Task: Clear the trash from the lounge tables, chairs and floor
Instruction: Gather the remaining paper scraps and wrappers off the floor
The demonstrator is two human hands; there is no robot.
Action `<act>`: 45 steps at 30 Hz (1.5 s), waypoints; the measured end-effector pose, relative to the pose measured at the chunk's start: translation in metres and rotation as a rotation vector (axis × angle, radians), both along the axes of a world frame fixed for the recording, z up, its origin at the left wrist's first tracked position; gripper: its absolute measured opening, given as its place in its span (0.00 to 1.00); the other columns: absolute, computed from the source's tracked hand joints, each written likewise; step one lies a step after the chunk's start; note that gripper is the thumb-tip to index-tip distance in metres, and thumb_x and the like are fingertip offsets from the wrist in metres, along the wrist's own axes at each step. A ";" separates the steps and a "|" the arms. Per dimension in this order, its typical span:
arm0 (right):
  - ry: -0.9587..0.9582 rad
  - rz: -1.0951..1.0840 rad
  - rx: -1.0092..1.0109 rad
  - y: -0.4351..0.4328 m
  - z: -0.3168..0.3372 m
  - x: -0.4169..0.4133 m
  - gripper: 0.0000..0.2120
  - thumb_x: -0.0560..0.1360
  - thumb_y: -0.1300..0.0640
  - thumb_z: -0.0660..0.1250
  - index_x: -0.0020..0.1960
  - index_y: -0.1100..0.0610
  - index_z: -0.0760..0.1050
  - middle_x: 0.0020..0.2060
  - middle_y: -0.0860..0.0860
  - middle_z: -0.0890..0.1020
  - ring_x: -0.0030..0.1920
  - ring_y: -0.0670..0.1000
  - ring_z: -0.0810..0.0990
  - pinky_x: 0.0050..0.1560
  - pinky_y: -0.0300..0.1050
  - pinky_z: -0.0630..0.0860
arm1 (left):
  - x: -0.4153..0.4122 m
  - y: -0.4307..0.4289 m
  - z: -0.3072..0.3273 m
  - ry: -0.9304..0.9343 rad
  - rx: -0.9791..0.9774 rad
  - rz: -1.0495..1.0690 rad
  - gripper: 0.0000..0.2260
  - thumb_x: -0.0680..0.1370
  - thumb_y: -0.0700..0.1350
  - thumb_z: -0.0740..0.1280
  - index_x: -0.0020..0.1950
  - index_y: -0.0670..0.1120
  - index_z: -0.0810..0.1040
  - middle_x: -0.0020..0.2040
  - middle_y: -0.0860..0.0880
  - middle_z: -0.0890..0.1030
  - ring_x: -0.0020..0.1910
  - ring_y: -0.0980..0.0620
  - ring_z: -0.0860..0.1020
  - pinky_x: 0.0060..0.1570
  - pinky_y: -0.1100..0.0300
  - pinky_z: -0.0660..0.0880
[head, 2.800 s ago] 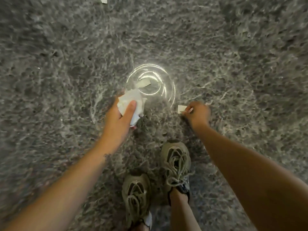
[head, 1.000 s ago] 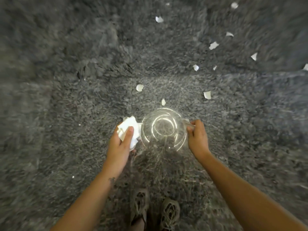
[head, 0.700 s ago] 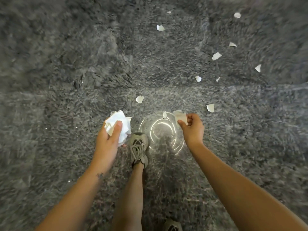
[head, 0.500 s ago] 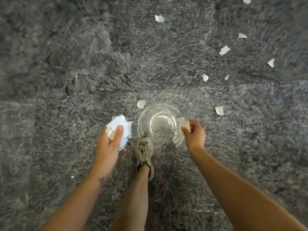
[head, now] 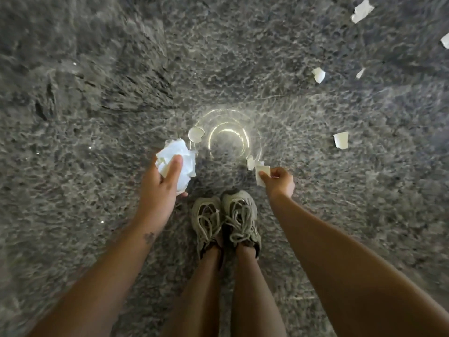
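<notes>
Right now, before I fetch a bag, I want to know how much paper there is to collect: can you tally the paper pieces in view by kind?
Loose scraps on the floor: 7
Crumpled wad held in the left hand: 1
Single scrap pinched by the right hand: 1
Total: 9

Worn on my head, the lone wide-angle camera looks almost straight down past my forearms to my shoes (head: 240,215) and the grey speckled floor (head: 73,147). My left hand (head: 158,190) and right hand (head: 279,182) sit close below, near mid-frame, and the lens bows the frame's edges.
</notes>
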State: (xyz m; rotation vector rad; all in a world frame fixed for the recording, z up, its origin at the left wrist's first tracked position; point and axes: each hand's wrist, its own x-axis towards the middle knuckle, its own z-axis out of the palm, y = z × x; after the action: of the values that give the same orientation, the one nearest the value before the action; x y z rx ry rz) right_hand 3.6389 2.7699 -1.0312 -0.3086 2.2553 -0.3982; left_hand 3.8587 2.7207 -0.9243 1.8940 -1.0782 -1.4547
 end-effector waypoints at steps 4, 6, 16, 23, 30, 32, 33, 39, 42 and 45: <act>-0.012 0.025 0.023 -0.014 -0.056 0.009 0.07 0.70 0.57 0.72 0.47 0.58 0.79 0.44 0.53 0.82 0.41 0.49 0.75 0.43 0.39 0.69 | -0.007 -0.007 -0.050 0.005 0.022 0.046 0.04 0.80 0.47 0.60 0.49 0.56 0.74 0.39 0.55 0.80 0.32 0.61 0.79 0.25 0.64 0.76; -0.005 0.035 0.032 -0.020 -0.084 0.011 0.08 0.70 0.58 0.72 0.48 0.60 0.79 0.46 0.55 0.82 0.41 0.49 0.76 0.43 0.39 0.70 | -0.009 -0.009 -0.076 0.011 0.040 0.079 0.04 0.80 0.47 0.60 0.53 0.53 0.73 0.41 0.55 0.80 0.33 0.61 0.79 0.25 0.64 0.76; 0.100 0.068 0.044 -0.034 -0.151 0.027 0.05 0.71 0.64 0.68 0.42 0.56 0.73 0.48 0.56 0.78 0.47 0.53 0.76 0.52 0.45 0.74 | 0.000 -0.009 -0.134 0.027 0.072 0.061 0.08 0.80 0.48 0.60 0.57 0.48 0.74 0.43 0.51 0.80 0.34 0.60 0.79 0.27 0.63 0.77; -0.051 0.255 -0.177 -0.072 -0.137 0.055 0.10 0.70 0.65 0.71 0.47 0.56 0.72 0.38 0.46 0.77 0.36 0.42 0.74 0.35 0.23 0.68 | 0.009 -0.024 -0.134 0.003 0.076 0.143 0.03 0.80 0.48 0.62 0.50 0.54 0.75 0.41 0.52 0.80 0.36 0.56 0.79 0.33 0.58 0.78; -0.190 0.699 -0.386 -0.145 -0.146 0.111 0.22 0.65 0.66 0.75 0.57 0.60 0.73 0.54 0.53 0.70 0.37 0.45 0.72 0.37 0.25 0.68 | 0.025 -0.044 -0.137 0.023 0.038 0.147 0.07 0.81 0.49 0.60 0.50 0.51 0.76 0.33 0.56 0.79 0.31 0.59 0.77 0.27 0.61 0.76; -0.173 0.780 -0.378 -0.152 -0.152 0.116 0.26 0.63 0.67 0.75 0.59 0.61 0.72 0.58 0.56 0.69 0.46 0.48 0.73 0.41 0.30 0.69 | 0.025 -0.047 -0.138 0.039 0.037 0.138 0.10 0.81 0.50 0.59 0.54 0.46 0.76 0.35 0.53 0.79 0.31 0.58 0.77 0.26 0.63 0.74; -0.152 0.815 -0.358 -0.153 -0.155 0.116 0.27 0.63 0.68 0.75 0.60 0.61 0.71 0.60 0.56 0.69 0.50 0.50 0.72 0.43 0.30 0.69 | 0.024 -0.047 -0.139 0.046 0.040 0.136 0.10 0.81 0.50 0.59 0.54 0.48 0.76 0.35 0.52 0.79 0.31 0.58 0.77 0.26 0.63 0.74; -0.020 0.971 -0.233 -0.157 -0.165 0.120 0.22 0.67 0.65 0.73 0.59 0.59 0.73 0.58 0.54 0.73 0.54 0.56 0.72 0.48 0.37 0.65 | 0.025 -0.053 -0.144 0.039 0.050 0.195 0.07 0.81 0.47 0.59 0.48 0.56 0.75 0.33 0.55 0.79 0.30 0.58 0.77 0.27 0.60 0.76; 0.116 1.066 -0.197 -0.157 -0.161 0.117 0.20 0.68 0.58 0.74 0.57 0.57 0.72 0.56 0.52 0.76 0.57 0.55 0.71 0.52 0.44 0.60 | 0.021 -0.053 -0.141 0.052 0.061 0.190 0.06 0.81 0.47 0.59 0.50 0.56 0.74 0.33 0.56 0.80 0.30 0.60 0.77 0.26 0.62 0.76; 0.048 0.942 -0.115 -0.151 -0.152 0.109 0.16 0.68 0.56 0.73 0.52 0.56 0.72 0.51 0.53 0.79 0.54 0.54 0.73 0.52 0.45 0.62 | 0.018 -0.052 -0.132 0.035 0.066 0.152 0.05 0.81 0.48 0.59 0.51 0.55 0.75 0.34 0.55 0.79 0.31 0.59 0.77 0.27 0.62 0.76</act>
State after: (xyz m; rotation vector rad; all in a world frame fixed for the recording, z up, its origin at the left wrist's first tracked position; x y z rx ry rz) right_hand 3.7483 2.6187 -1.1828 -1.3637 1.8676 -0.0097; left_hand 3.8767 2.6690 -1.0564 1.9433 -0.8601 -1.4476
